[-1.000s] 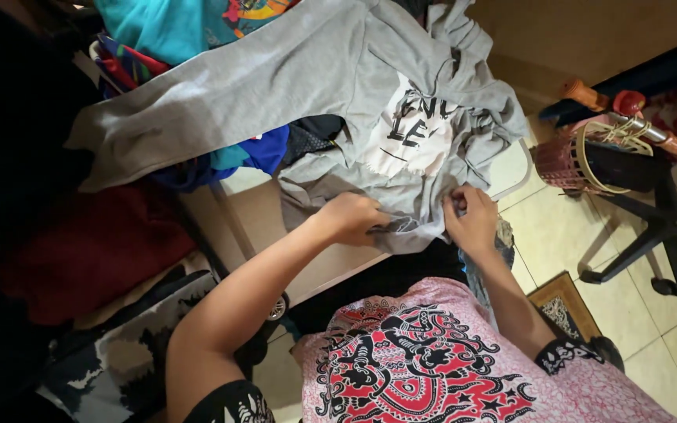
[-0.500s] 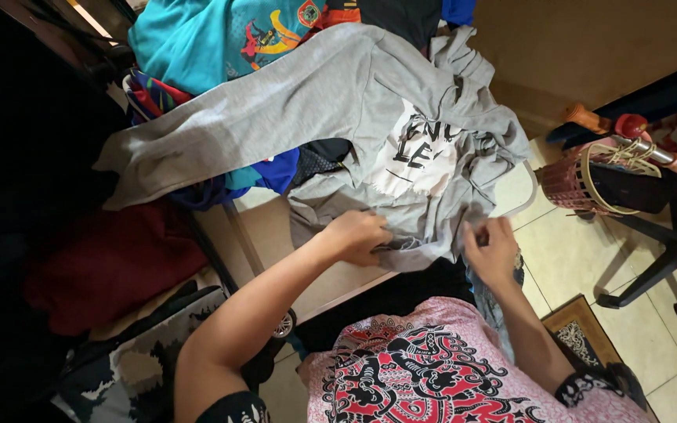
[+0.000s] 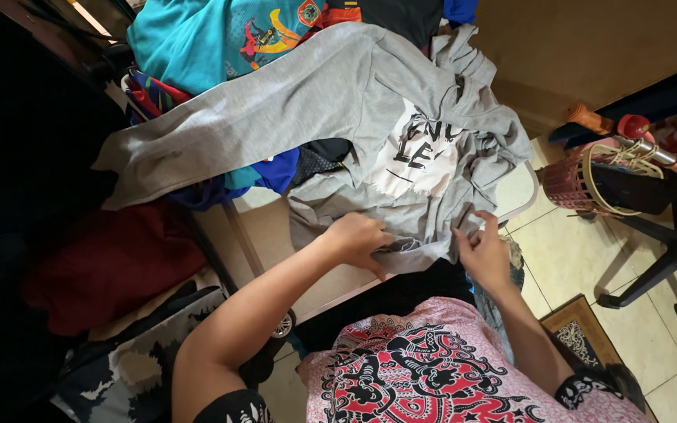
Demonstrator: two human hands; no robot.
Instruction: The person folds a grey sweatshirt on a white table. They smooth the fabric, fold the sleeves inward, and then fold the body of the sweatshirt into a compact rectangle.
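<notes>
A grey hooded sweatshirt (image 3: pixel 331 102) with a white and black print on its chest lies spread over a light table (image 3: pixel 319 278), one sleeve stretched far to the left. My left hand (image 3: pixel 360 237) is closed on the bunched hem near the table's front edge. My right hand (image 3: pixel 482 251) pinches the hem's right corner, fingers curled on the cloth.
A pile of clothes lies behind the sweatshirt: a teal shirt (image 3: pixel 213 35), blue fabric (image 3: pixel 272 174). A dark red cloth (image 3: pixel 111 262) sits at the left. A woven basket (image 3: pixel 581 180) and an office chair base (image 3: pixel 667 258) stand on the tiled floor at the right.
The view shifted slightly. My right hand slid right along the hem, then came back a little to the corner. My left hand stays on the bunched hem.
</notes>
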